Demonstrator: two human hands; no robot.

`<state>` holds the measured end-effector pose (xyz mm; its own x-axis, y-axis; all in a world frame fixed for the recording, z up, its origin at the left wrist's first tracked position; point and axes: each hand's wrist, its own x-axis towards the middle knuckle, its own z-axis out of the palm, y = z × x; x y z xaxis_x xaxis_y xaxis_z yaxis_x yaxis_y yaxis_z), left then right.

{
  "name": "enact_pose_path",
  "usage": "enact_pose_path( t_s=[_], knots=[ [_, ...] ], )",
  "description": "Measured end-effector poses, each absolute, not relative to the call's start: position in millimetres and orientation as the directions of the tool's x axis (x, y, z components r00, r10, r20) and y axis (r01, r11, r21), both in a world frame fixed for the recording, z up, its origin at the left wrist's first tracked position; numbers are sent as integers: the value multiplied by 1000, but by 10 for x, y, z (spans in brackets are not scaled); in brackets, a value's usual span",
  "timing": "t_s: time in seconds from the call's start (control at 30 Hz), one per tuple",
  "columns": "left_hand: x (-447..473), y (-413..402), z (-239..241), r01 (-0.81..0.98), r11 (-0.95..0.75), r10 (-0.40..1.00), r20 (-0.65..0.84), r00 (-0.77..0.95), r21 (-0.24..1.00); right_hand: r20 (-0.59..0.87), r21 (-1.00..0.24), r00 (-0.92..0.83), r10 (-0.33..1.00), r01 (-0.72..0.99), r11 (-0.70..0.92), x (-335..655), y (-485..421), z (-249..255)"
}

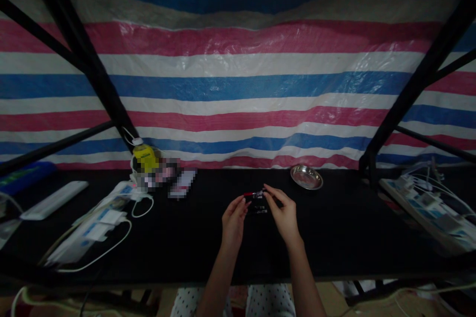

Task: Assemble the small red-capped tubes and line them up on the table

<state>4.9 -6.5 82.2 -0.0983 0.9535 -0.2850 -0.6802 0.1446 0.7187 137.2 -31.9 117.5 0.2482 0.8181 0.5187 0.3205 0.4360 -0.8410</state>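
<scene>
Both my hands are raised over the middle of a black table (334,237). My left hand (233,220) and my right hand (283,213) pinch the two ends of a small thin part (254,193) with a red tip on its left side. Just below it, between the hands, lie one or two more small dark parts (258,211) on the table. The pieces are too small and dim to name exactly.
A shallow metal dish (306,177) sits at the back right of my hands. Power strips with white cables (427,203) lie at the right edge. On the left are a yellow bottle (146,157), white cables, packets (96,228) and a white bar (54,200). Behind hangs a striped tarpaulin.
</scene>
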Motion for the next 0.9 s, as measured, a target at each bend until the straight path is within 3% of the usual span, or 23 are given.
enact_pose_path(
  t_s=[0.2,0.37,0.5,0.6,0.73,0.9],
  knots=[
    [178,-158,864,-773,308,889,-457,27,554,527,-833,230,818,331,443,1320,-302,1198],
    [148,-123,811,-775,325,868,-497,17,542,469,-868,274,840,319,381,1332,-293,1134],
    [62,-46,722,-743,294,882,-470,-32,601,422,-891,298,856,310,331,1407,-257,1058],
    [-13,39,635,-674,212,923,-372,-100,708,399,-896,262,878,313,314,1478,-184,966],
    [-87,209,513,-459,102,956,-215,-200,882,378,-897,239,895,335,289,1553,-14,774],
    [-99,398,352,-219,-40,962,-21,-271,975,344,-889,214,914,387,244,1599,189,480]
  ],
)
